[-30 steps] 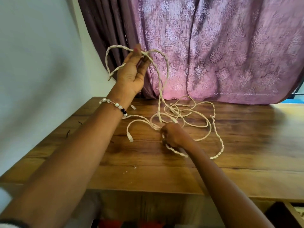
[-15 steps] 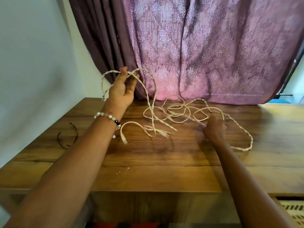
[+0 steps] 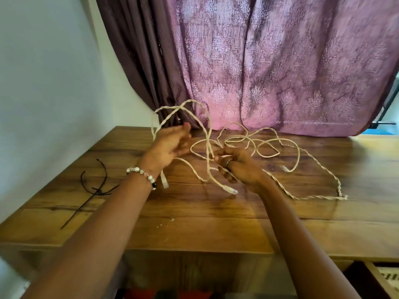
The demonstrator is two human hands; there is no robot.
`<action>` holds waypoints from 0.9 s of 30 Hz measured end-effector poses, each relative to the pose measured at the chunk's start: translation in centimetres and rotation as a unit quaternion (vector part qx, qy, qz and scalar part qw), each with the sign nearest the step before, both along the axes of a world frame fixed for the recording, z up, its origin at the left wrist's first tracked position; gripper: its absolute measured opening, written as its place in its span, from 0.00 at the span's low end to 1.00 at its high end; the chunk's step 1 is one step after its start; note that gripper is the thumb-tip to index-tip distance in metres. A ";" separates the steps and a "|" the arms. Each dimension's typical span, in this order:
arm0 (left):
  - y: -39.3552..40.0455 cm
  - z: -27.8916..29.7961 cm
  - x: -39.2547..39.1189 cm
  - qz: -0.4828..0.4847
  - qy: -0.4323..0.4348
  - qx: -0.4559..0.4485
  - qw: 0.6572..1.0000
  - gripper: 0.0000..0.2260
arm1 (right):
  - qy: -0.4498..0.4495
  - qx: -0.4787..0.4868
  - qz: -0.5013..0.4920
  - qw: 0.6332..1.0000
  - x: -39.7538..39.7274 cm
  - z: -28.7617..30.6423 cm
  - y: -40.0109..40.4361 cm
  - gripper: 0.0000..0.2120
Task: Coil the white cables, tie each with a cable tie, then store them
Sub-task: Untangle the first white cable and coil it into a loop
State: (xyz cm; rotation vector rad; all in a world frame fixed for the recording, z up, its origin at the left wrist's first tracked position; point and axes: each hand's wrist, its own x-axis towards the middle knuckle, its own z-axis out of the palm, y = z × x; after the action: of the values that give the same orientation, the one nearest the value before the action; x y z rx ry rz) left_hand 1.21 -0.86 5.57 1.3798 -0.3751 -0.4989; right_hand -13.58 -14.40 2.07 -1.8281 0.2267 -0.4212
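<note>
At about nine o'clock on the bench (image 3: 216, 223) the black cable ties (image 3: 95, 190) lie untouched, so by the look of it the task is only in its coiling stage: no cable is tied or stored. The left hand (image 3: 170, 145), fingers mostly straight toward one o'clock, carries a raised loop of the white cables (image 3: 254, 141), while the right hand (image 3: 239, 167) at centre curls its fingers around a strand. The rest sprawls in loose loops toward three o'clock, long axis running left to right, one plug end (image 3: 232, 190) pointing to four o'clock.
</note>
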 end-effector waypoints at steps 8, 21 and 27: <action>0.8 -4.8 1.7 -0.022 -0.466 0.531 0.707 0.17 | -0.088 0.145 -0.182 0.968 -2.5 -0.2 -3.2 0.14; 3.0 -3.2 -0.3 -0.193 0.055 0.102 0.974 0.14 | 0.031 -0.141 0.053 0.988 -0.8 0.2 -2.0 0.07; -0.5 -3.2 -2.4 -0.037 0.069 0.054 0.995 0.07 | 0.013 -0.129 0.063 0.989 1.3 -0.7 -0.3 0.12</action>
State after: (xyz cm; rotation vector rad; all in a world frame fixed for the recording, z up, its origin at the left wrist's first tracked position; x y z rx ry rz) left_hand -1.19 -1.35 2.36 1.4302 -0.2902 -0.6797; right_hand -12.26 -14.69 1.38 -2.0908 0.0757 -0.3497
